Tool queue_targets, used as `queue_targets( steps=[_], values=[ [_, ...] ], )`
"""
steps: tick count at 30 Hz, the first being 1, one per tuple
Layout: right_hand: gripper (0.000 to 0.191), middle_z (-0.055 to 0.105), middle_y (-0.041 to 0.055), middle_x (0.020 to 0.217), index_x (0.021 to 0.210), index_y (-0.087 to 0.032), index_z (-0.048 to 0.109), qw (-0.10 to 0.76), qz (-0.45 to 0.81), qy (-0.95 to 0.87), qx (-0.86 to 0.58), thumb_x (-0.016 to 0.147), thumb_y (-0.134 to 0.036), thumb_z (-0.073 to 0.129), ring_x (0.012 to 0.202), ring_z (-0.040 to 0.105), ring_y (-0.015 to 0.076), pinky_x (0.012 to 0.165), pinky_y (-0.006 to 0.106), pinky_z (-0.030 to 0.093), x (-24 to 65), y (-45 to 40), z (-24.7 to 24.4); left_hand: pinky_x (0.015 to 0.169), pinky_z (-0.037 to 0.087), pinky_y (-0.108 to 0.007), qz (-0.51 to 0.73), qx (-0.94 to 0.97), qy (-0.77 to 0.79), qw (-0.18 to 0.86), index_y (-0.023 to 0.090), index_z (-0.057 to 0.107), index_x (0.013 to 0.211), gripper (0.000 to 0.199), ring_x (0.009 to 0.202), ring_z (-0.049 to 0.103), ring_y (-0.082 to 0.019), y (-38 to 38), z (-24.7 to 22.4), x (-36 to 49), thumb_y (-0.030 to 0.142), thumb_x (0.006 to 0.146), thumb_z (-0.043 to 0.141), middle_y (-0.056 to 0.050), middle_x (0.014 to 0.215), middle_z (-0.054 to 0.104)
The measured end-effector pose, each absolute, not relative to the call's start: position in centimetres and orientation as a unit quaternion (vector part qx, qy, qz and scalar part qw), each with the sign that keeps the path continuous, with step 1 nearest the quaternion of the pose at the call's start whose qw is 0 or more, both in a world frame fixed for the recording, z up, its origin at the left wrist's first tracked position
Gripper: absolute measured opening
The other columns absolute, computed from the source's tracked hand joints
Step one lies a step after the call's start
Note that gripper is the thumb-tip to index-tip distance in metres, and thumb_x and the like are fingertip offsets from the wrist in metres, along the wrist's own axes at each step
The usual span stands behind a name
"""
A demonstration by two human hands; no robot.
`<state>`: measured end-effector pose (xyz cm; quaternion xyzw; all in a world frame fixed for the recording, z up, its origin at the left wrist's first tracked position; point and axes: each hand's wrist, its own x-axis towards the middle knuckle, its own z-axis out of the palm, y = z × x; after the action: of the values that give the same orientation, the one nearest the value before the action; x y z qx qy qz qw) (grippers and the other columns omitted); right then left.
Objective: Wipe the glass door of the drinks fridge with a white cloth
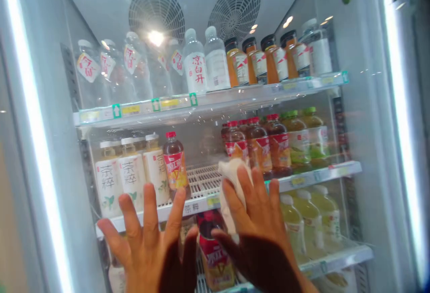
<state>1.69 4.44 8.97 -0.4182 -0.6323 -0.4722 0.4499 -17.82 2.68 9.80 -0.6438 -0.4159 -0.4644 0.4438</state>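
under the right hand, a white cloth

its fingers lie straight and a bit apart over the cloth, in front of the middle wire shelf. the left hand is spread wide. just past its pointing finger, a red-capped iced tea bottle stands beside white-capped tea bottles. higher up, clear water bottles stand in the drinks fridge.

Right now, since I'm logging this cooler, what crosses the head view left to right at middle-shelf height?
Left light strip → white-capped bottles → lone red-capped bottle → pale cloth → green-capped bottles → right light strip.
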Motion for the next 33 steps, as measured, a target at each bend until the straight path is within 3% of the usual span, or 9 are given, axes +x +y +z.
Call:
queue_targets(
  steps=[4, 8, 14, 17, 21, 26, 33],
  values=[
    [0.082, -0.006, 0.0086, 0.177, 0.169, -0.018, 0.001, 0.468, -0.468, -0.613, -0.432, 0.106, -0.056, 0.035, 0.164, -0.003, 0.0338, 0.128, 0.068, 0.018, 7.7, 4.6, 10.3, 0.127, -0.015, -0.066, -0.474, -0.658, -0.385, 0.441, 0.038, 0.011, 0.167, 0.085, 0.164, -0.013, -0.033, 2.8, 10.8, -12.2, 0.038, 0.096, 0.06, 0.0, 0.178, -0.009],
    [0.087, 0.0, 0.0145, 0.177, 0.169, -0.013, 0.007, 0.446, -0.494, -0.627, -0.406, 0.103, -0.067, 0.027, 0.163, 0.003, 0.037, 0.13, 0.066, 0.016, 14.2, 4.7, 8.7, 0.129, -0.014, -0.062, -0.475, -0.666, -0.371, 0.44, 0.038, 0.011, 0.167, 0.082, 0.165, -0.011, -0.03, 3.2, 11.7, -5.6, 0.035, 0.098, 0.057, 0.001, 0.178, -0.006],
    [0.079, 0.001, 0.0096, 0.177, 0.169, -0.021, -0.001, 0.465, -0.472, -0.607, -0.439, 0.107, -0.057, 0.032, 0.164, 0.0, 0.0323, 0.128, 0.069, 0.018, 25.9, 4.9, 12.7, 0.131, -0.012, -0.062, -0.48, -0.666, -0.309, 0.48, 0.03, 0.028, 0.164, 0.068, 0.165, -0.007, -0.029, 4.2, 13.7, 3.1, 0.032, 0.101, 0.052, -0.002, 0.178, 0.003],
    [0.081, 0.004, 0.0117, 0.177, 0.169, -0.016, 0.005, 0.454, -0.491, -0.609, -0.426, 0.107, -0.057, 0.036, 0.164, 0.001, 0.0317, 0.131, 0.062, 0.011, 29.5, 4.6, 12.8, 0.131, -0.009, -0.064, -0.475, -0.663, -0.292, 0.5, 0.027, 0.032, 0.163, 0.066, 0.165, -0.001, -0.03, 4.6, 14.6, 6.0, 0.034, 0.1, 0.052, -0.004, 0.177, 0.011],
    [0.085, 0.007, 0.012, 0.177, 0.168, -0.011, 0.014, 0.429, -0.532, -0.621, -0.383, 0.105, -0.062, 0.039, 0.164, 0.003, 0.0299, 0.134, 0.051, 0.002, 32.5, 5.5, 13.7, 0.132, -0.006, -0.062, -0.464, -0.653, -0.278, 0.529, 0.027, 0.036, 0.161, 0.063, 0.165, 0.003, -0.029, 5.2, 16.5, 7.9, 0.037, 0.101, 0.05, -0.005, 0.176, 0.019],
    [0.08, 0.01, 0.0126, 0.177, 0.169, -0.015, 0.01, 0.467, -0.518, -0.606, -0.382, 0.107, -0.058, 0.035, 0.164, 0.004, 0.0311, 0.131, 0.061, 0.016, 34.3, 6.4, 18.7, 0.132, -0.007, -0.063, -0.46, -0.638, -0.267, 0.557, 0.027, 0.039, 0.16, 0.062, 0.165, 0.003, -0.031, 4.8, 19.0, 8.2, 0.044, 0.102, 0.049, -0.005, 0.176, 0.019],
    [0.085, 0.014, 0.0107, 0.177, 0.169, -0.017, 0.012, 0.464, -0.541, -0.621, -0.325, 0.104, -0.067, 0.035, 0.164, 0.007, 0.0299, 0.132, 0.059, 0.014, 33.0, 7.2, 22.1, 0.133, -0.005, -0.061, -0.42, -0.613, -0.293, 0.601, 0.026, 0.042, 0.159, 0.062, 0.165, 0.007, -0.034, 3.8, 21.0, 6.6, 0.045, 0.1, 0.051, -0.006, 0.176, 0.02]
  ],
)
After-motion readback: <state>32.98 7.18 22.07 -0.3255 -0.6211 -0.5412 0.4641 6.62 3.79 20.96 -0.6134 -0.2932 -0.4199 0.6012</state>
